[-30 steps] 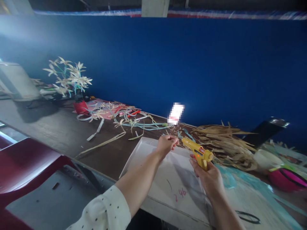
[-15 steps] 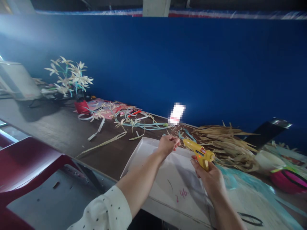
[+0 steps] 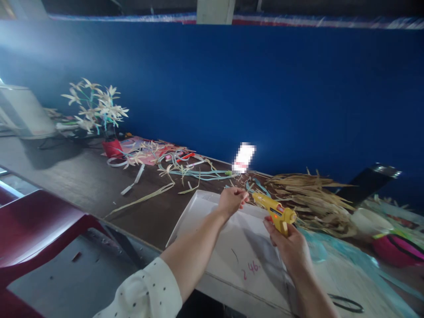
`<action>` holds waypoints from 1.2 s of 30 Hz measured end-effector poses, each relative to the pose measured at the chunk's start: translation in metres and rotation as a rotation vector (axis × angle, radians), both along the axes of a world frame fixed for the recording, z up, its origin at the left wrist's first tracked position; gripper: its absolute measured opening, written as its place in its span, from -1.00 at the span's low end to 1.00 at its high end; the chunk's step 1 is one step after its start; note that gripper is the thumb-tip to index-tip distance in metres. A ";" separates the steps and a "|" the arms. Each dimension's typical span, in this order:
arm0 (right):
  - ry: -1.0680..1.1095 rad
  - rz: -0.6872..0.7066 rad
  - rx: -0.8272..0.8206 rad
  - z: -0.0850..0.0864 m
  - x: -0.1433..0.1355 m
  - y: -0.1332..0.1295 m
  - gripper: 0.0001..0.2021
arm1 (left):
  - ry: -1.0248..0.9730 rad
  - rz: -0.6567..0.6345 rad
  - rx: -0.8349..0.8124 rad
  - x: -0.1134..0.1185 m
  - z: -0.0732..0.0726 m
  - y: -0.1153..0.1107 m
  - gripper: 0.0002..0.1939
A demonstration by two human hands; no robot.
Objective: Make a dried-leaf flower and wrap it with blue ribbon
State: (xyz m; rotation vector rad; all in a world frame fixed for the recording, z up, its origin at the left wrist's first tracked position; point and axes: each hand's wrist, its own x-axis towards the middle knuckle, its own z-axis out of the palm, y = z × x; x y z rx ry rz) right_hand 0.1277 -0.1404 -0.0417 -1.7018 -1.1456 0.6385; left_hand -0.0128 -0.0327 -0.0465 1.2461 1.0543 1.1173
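My right hand (image 3: 288,243) is wrapped round the handle of a yellow hot glue gun (image 3: 270,204), whose nozzle points left. A small orange light glows on the gun's side. Just left of the nozzle, my left hand (image 3: 233,199) is closed in a pinch; whatever lies between its fingertips is too small to make out. Both hands are above a shallow white cardboard box lid (image 3: 228,260) with pink handwriting on it.
Dried husks (image 3: 311,194) lie at the right, near a pink pouch (image 3: 399,249). Pale blue strips (image 3: 198,176) and scraps cover the brown table (image 3: 152,216). A husk-flower arrangement (image 3: 99,104) stands at the left behind a red chair (image 3: 39,221). A blue wall (image 3: 212,88) rises behind.
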 end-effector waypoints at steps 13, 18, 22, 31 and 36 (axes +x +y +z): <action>-0.002 -0.002 -0.009 -0.001 -0.001 -0.001 -0.54 | -0.001 -0.001 -0.005 0.000 0.005 -0.003 -0.87; 0.025 0.017 -0.010 0.000 -0.001 0.000 -0.54 | 0.019 0.005 -0.010 0.000 0.005 -0.004 -0.87; 0.027 0.026 0.002 -0.002 0.000 0.001 -0.55 | 0.025 0.005 0.003 0.001 0.003 -0.003 -0.87; 0.009 0.009 0.009 -0.003 0.002 0.001 -0.56 | 0.048 0.011 0.013 0.002 0.003 -0.003 -0.86; -0.002 0.010 -0.004 -0.003 0.002 0.000 -0.57 | 0.043 0.016 0.003 0.002 0.003 -0.003 -0.87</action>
